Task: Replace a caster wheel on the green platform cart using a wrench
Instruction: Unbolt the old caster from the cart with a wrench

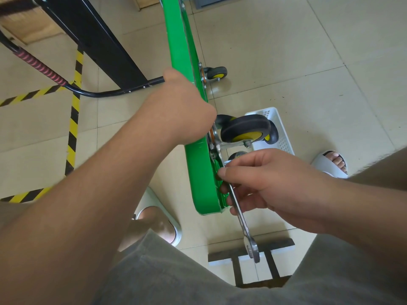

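Green platform cart (179, 47) tipped on edge on tiled floor, underside facing right. Left hand (182, 106) clamped over cart's upper edge, fingers wrapped out of sight behind deck. Right hand (271, 183) grasps wrench (242, 219) mid-shaft, thumb and fingers curled round it; open-jaw end hangs free below. Upper end hidden behind fingers, seemingly at near caster wheel (244, 128) mounting plate. Far caster (217, 73) further along deck. White basket (284, 139) on floor just behind near caster. Hazard tape (73, 119) at left.
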The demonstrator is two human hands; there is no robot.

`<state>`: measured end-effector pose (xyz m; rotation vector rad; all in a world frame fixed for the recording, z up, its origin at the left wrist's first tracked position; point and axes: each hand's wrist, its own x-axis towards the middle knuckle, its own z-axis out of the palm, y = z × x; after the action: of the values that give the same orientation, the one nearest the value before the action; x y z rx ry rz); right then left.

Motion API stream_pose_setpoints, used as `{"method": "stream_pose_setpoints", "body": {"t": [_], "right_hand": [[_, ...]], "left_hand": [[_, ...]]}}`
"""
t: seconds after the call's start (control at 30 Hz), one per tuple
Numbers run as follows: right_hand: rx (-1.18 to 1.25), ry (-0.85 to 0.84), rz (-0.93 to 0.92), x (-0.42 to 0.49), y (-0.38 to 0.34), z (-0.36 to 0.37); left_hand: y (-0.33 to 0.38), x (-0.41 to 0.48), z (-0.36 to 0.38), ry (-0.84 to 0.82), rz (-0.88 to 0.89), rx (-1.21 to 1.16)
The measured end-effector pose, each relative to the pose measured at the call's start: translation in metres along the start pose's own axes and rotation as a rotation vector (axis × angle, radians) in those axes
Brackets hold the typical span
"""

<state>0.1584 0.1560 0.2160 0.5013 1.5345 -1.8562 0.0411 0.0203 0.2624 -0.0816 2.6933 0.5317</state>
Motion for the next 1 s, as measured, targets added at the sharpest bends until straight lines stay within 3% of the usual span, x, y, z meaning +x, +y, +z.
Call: {"method": "stream_pose_setpoints", "body": {"t": [0.3, 0.8, 1.0], "right_hand": [[-0.063, -0.011, -0.020, 0.006, 0.005, 0.000], [-0.198, 0.130, -0.074, 0.039, 0.017, -0.007], [-0.216, 0.106, -0.011, 0.029, 0.018, -0.010]], "left_hand": [[-0.001, -0.001, 0.000, 0.002, 0.006, 0.004], [0.000, -0.002, -0.001, 0.008, 0.002, -0.011], [0.000, -0.001, 0.000, 0.009, -0.004, 0.015]]}}
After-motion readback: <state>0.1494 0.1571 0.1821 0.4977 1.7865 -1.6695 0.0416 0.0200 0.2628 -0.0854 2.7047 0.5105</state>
